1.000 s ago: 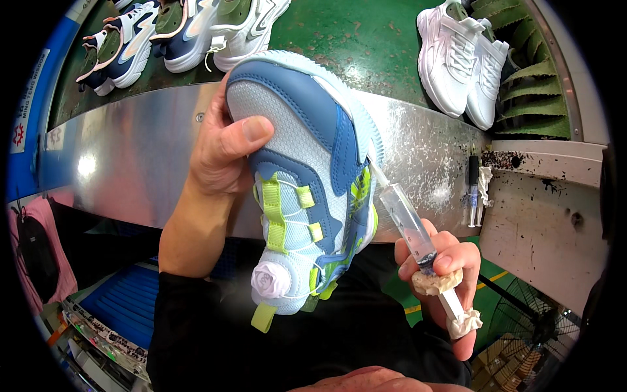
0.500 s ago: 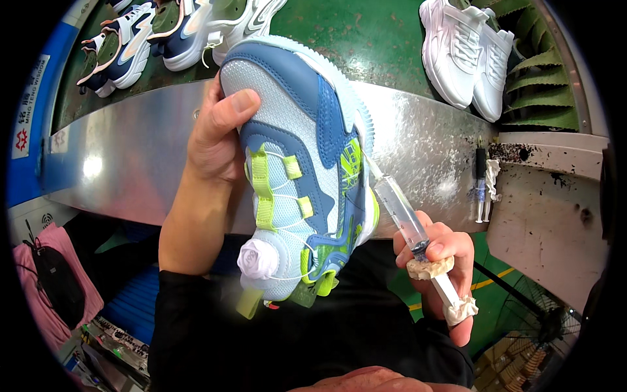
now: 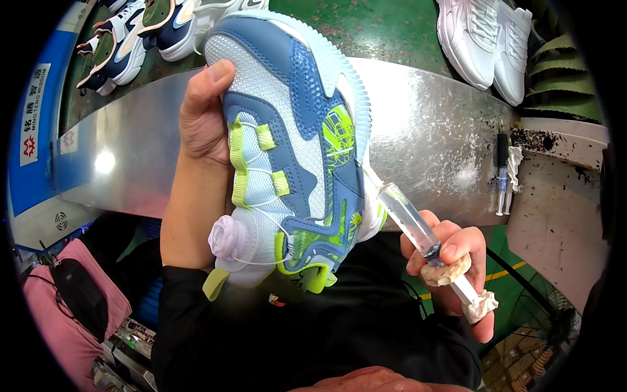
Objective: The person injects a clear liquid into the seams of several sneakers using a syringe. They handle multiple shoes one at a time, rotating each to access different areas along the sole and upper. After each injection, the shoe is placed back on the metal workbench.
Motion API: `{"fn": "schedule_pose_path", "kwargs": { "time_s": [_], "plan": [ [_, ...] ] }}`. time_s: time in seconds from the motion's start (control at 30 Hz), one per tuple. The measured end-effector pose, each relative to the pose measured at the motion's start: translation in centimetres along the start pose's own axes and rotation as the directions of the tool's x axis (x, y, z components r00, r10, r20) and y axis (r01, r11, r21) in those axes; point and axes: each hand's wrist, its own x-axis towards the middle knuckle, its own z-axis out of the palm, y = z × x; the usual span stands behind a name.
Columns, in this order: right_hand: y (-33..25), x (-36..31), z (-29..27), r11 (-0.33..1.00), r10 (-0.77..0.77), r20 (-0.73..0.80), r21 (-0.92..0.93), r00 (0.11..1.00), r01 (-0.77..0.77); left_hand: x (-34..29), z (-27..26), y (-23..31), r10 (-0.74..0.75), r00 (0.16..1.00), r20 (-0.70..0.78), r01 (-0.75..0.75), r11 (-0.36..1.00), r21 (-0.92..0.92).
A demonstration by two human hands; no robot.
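A blue and pale-grey sneaker (image 3: 304, 150) with lime-green trim, thin white laces and a round white dial is held up, toe pointing away from me. My left hand (image 3: 208, 111) is closed round its left side, thumb on the upper near the toe; the other fingers are hidden behind the shoe. In my right hand (image 3: 450, 261) is a clear syringe (image 3: 410, 219) with dark material near its plunger and pale wrapping on its flange and plunger end. Its tip reaches the seam between upper and sole on the shoe's right side.
A metal ledge (image 3: 130, 150) runs across in front of me, bordering a green conveyor surface (image 3: 385, 29). Dark-blue and white sneakers (image 3: 121, 49) stand at far left, white sneakers (image 3: 480, 46) at far right. Another syringe (image 3: 502, 173) lies on the ledge's right. A fan (image 3: 555, 320) stands lower right.
The shoe has shifted left and rolled, showing more of its right side. The syringe tip has moved along the sole edge toward the heel, and my right hand sits slightly further right.
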Motion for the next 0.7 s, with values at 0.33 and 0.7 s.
{"fn": "schedule_pose_path", "kwargs": {
  "time_s": [0.33,0.7],
  "plan": [
    [0.77,0.23,-0.27,0.997,-0.068,-0.003,0.043,0.998,0.069,0.34,-0.51,0.03,-0.029,0.999,0.031,0.031,0.998,-0.059],
    [0.78,0.28,-0.69,0.997,-0.066,0.012,0.043,0.998,0.066,0.44,-0.92,0.16,-0.037,0.999,0.020,0.038,0.998,-0.056]
  ]
}}
